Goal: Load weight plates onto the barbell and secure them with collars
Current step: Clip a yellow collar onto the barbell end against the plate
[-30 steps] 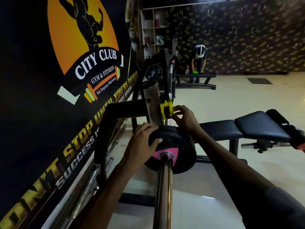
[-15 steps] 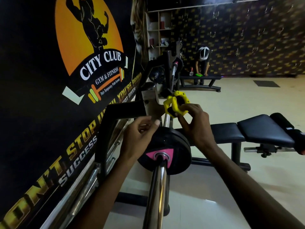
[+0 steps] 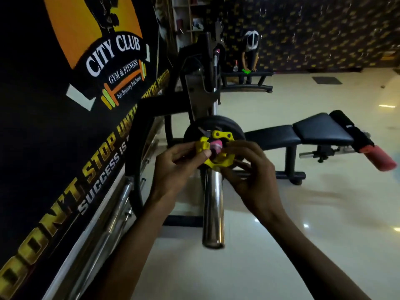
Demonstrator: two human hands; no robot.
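Note:
A chrome barbell sleeve points toward me, resting on a black rack. One black weight plate with a pink centre label sits on the sleeve. A yellow collar is held in front of the plate, around the sleeve, its clamp spread apart. My left hand pinches the collar's left lever end. My right hand grips its right side and lower rim. My fingers hide part of the collar and the plate's hub.
A black wall banner with rails runs along the left. A black bench with a red roller pad stands on the pale floor to the right. A person bends over another bench at the back.
My right hand brought the yellow collar down from above the plate to the sleeve in front of it. My left hand left the plate and took hold of the collar.

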